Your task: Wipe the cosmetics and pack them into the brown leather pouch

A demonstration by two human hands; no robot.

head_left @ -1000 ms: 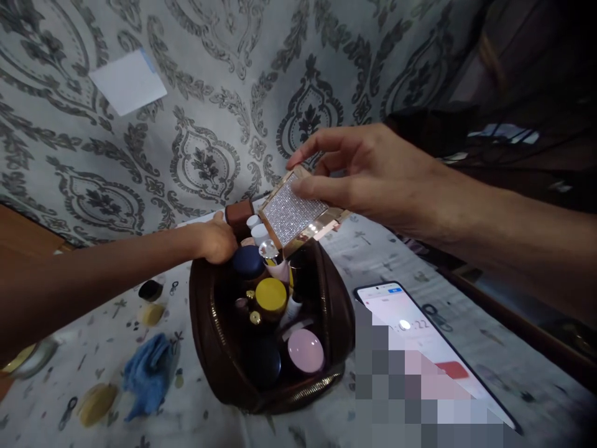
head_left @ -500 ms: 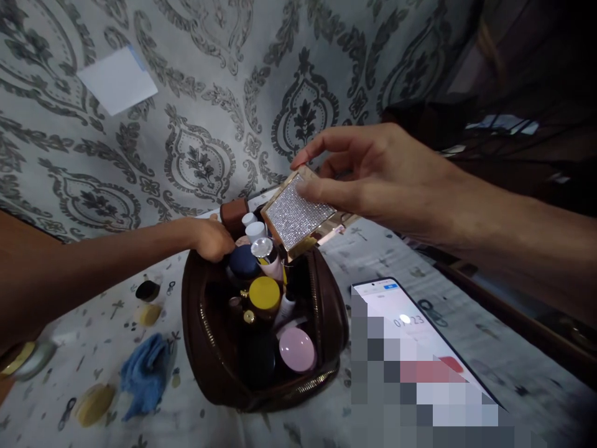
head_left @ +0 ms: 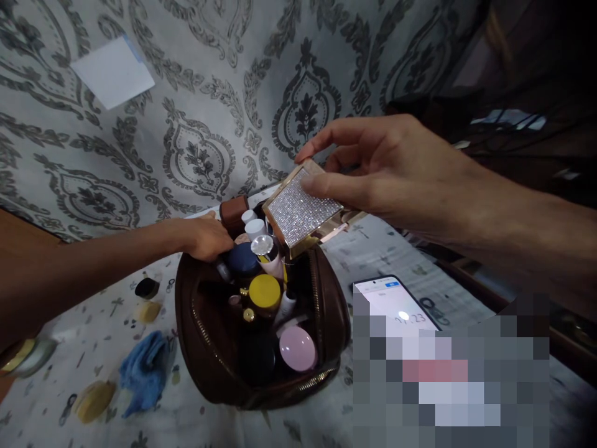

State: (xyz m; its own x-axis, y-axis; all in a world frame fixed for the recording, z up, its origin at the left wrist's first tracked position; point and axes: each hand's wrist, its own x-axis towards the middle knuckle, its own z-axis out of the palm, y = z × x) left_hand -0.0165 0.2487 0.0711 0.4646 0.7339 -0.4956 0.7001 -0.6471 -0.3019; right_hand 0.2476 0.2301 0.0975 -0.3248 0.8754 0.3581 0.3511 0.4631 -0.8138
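place: likely a home; signs: damask-patterned backdrop point(head_left: 219, 81); printed cloth point(head_left: 224, 429); brown cosmetics bag point(head_left: 193, 348)

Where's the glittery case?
The glittery case is mid-frame in the head view, in the right hand, by the far right edge of the brown bag.

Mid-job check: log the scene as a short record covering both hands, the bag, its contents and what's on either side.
Bag: brown zip bag, open
Right hand: holding glittery gold-edged case
Left hand: at bag's far left rim; grip unclear
Contents include: yellow lid, pink lid
Left of bag: blue cloth
Right of bag: phone, partly pixelated
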